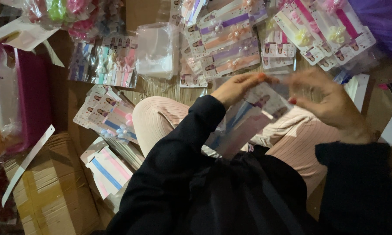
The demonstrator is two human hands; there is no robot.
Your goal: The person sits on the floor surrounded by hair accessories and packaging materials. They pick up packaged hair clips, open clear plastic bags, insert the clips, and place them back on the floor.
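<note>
Far L: pink plastic bin (30, 93) w/ clear bags inside, standing on the floor beside a taped cardboard box (52, 191); a white paper strip (26, 163) leans across both. Above, a fanned row of headband cards in glossy film (103, 65), ribbon colours side by side. Next R, a stack of empty clear sleeves (157, 50), upright-ish, within arm's reach, prob. kept there as bagging stock. Below it, loose headband cards (109, 117) overlap by the knee, more cards (107, 169) lower down w/ blue + pink bands. Centre: L hand (237, 87) pinches the top L edge of a headband card in clear sleeve (252, 117), thumb and fingers pressed together on it; card is held over the lap, tilted, lower end toward the body, prob. so the sleeve mouth faces up. Card looks white w/ small picture at top, pale blue + pink bands running lengthwise, film glare over it; motion blur, details unclear. R hand (331, 98) at the card's top R corner, fingers loosely curved, tips at the sleeve edge; cannot tell if it grips. Behind: finished packs (231, 41) w/ purple/orange flower bands, more packs (322, 32) far R, laid in overlapping rows.
</note>
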